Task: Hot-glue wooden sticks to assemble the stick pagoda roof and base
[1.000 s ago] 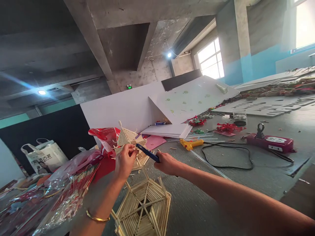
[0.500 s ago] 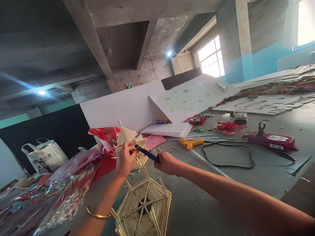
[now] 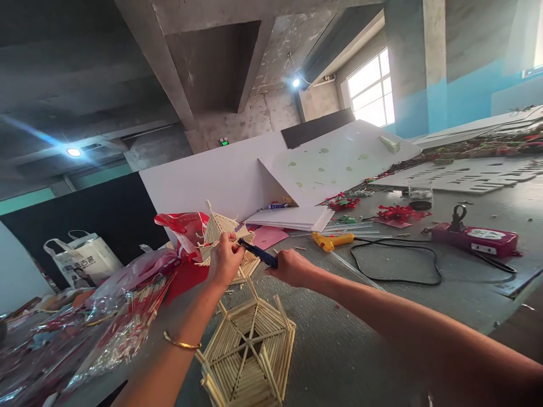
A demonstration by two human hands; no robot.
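Note:
My left hand (image 3: 224, 261) is closed on the edge of a small pagoda-roof piece (image 3: 220, 227) built of thin wooden sticks, held up over the grey table (image 3: 382, 316). My right hand (image 3: 292, 265) grips a blue-handled tool (image 3: 258, 254) whose dark tip points at the spot where my left fingers pinch the sticks. A gold bangle sits on my left wrist. Below my hands a hexagonal frame of sticks (image 3: 249, 356) lies on the table.
Clear bags of sticks (image 3: 123, 322) and a red bag (image 3: 184, 226) lie at left. A yellow glue gun (image 3: 331, 241) with black cord, a magenta power strip (image 3: 479, 240), a stack of white sheets (image 3: 297, 217) and white boards (image 3: 339, 164) are beyond.
My hands keep the same grip on the roof piece and the tool. The view has shifted slightly, so everything sits a little higher and to the right.

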